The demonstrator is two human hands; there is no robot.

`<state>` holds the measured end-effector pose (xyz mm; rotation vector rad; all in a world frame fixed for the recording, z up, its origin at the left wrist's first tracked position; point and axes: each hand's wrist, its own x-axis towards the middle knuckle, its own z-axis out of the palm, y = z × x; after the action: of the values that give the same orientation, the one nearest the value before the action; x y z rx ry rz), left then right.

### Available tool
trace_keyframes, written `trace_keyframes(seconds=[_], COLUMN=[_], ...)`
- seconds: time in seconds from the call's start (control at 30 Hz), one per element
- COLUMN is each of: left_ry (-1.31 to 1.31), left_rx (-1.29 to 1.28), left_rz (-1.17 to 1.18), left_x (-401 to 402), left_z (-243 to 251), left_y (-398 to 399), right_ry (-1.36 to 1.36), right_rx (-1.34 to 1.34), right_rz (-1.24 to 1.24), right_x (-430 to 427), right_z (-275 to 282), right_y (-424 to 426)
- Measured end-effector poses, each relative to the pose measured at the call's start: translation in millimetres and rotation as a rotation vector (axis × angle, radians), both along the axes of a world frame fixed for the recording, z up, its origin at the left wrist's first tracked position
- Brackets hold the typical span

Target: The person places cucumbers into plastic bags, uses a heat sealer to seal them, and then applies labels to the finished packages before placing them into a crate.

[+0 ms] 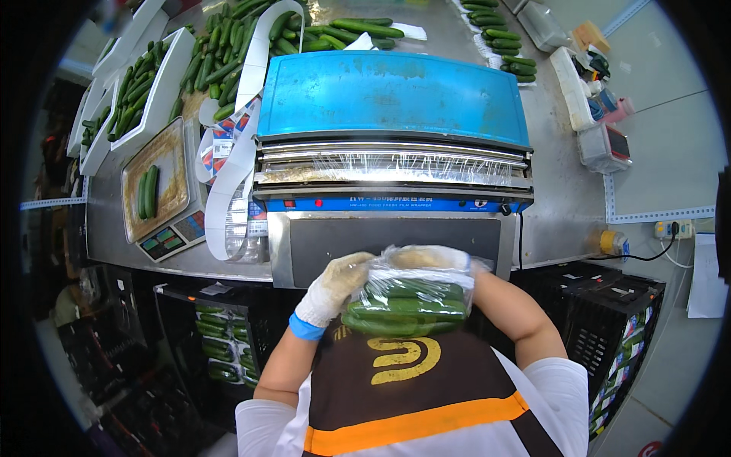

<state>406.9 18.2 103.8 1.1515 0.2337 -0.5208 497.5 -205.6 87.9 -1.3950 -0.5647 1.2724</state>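
A pack of cucumbers (408,311) under clear plastic film is held up close to my chest, over the front edge of the film wrapper. My left hand (337,285), in a white knit glove with a blue band at the wrist, grips the pack's left end. On the far side, my right hand (431,257), gloved too, holds the pack and is partly hidden behind the film. Beyond both hands stands the blue food film wrapper (394,97), with clear film across its rollers and a dark plate (394,237) at its front.
Two cucumbers (147,191) lie on the scale (128,217) at left. White foam boxes (165,85) and a pile of cucumbers (228,51) stand behind it. A label strip (214,228) hangs beside the wrapper. Black crates (605,291) flank me; a power cord (628,255) runs right.
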Motion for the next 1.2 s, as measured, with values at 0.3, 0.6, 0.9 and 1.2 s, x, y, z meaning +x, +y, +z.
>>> trace_keyframes(seconds=[0.3, 0.6, 0.9, 1.2], left_ry=[0.141, 0.053, -0.598, -0.46], left_rx=[-0.542, -0.693, -0.768, -0.804], left_rz=[0.223, 0.632, 0.771, 1.332], left_x=[-34.8, -58.7, -66.2, -226.3], left_z=[-5.2, -16.1, -29.5, -30.9], left_y=[-28.4, -19.4, -24.9, 58.0], right_ry=[1.006, 0.799, 0.598, -0.322], right_rx=[-0.005, 0.038, 0.267, 0.174], right_rz=[-0.515, -0.47, -0.724, 0.222], right_x=[-21.7, -6.4, -28.2, -173.5], right_z=[-27.0, -4.3, 38.7, 71.2], right_y=[-45.0, -16.5, 87.1, 210.6])
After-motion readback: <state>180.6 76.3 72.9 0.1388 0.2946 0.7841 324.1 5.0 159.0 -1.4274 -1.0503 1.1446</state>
